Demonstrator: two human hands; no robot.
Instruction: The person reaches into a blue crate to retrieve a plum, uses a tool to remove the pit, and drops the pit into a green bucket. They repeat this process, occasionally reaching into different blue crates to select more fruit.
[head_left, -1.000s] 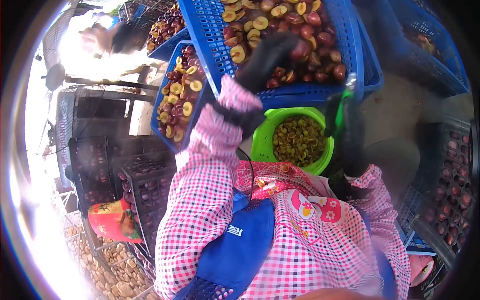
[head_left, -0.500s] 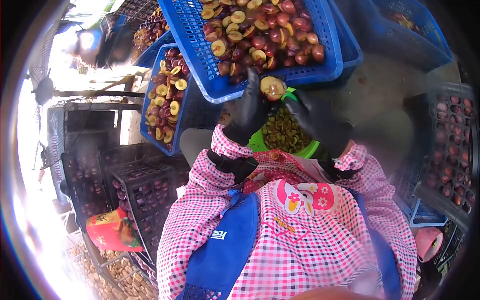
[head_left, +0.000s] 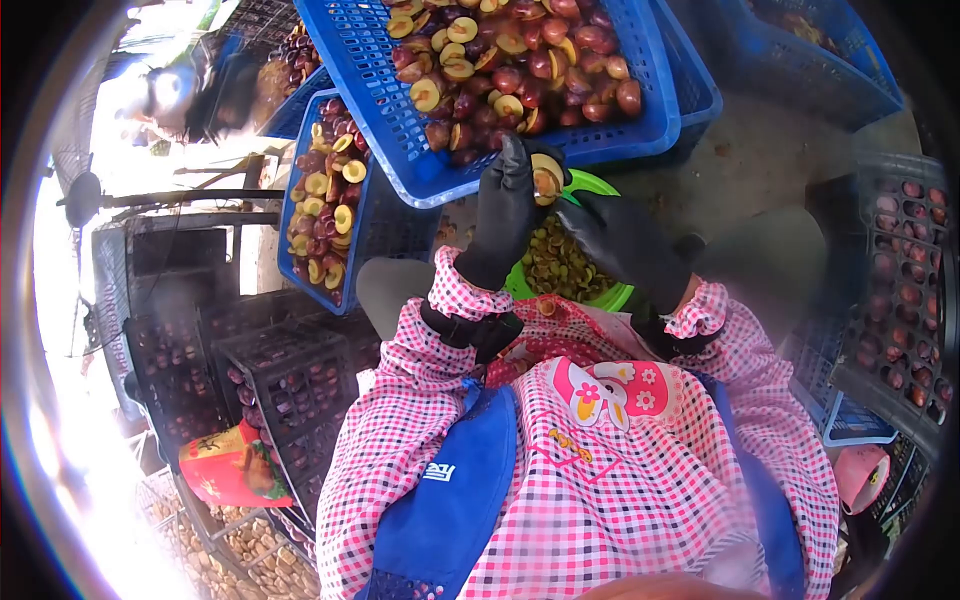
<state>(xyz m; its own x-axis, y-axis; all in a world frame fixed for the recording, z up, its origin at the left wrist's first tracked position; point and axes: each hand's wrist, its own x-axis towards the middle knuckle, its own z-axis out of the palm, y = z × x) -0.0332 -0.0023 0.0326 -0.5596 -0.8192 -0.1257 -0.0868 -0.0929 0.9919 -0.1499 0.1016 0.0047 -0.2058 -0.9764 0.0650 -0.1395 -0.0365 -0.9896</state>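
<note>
My left hand (head_left: 507,205), in a black glove, is closed around a halved plum (head_left: 547,178) whose yellow cut face shows. It is at the near edge of a tilted blue crate (head_left: 395,180) of cut red plums (head_left: 520,75). My right hand (head_left: 615,235), also gloved in black, is just right of the plum half with its fingers drawn together; whatever they hold is hidden. Below both hands stands a bright green tub (head_left: 610,298) with many small greenish-brown pieces (head_left: 565,262) in it.
Another blue crate (head_left: 350,265) of halved plums stands at left. Black crates (head_left: 290,380) with whole plums are at lower left, and one more black crate (head_left: 895,390) is at right. A blue crate (head_left: 840,85) sits at upper right. A red bag (head_left: 225,465) lies at lower left.
My left hand has turned the plum half and curled its fingers more. My right hand has drawn slightly down and away from the plum. The view has shifted a little.
</note>
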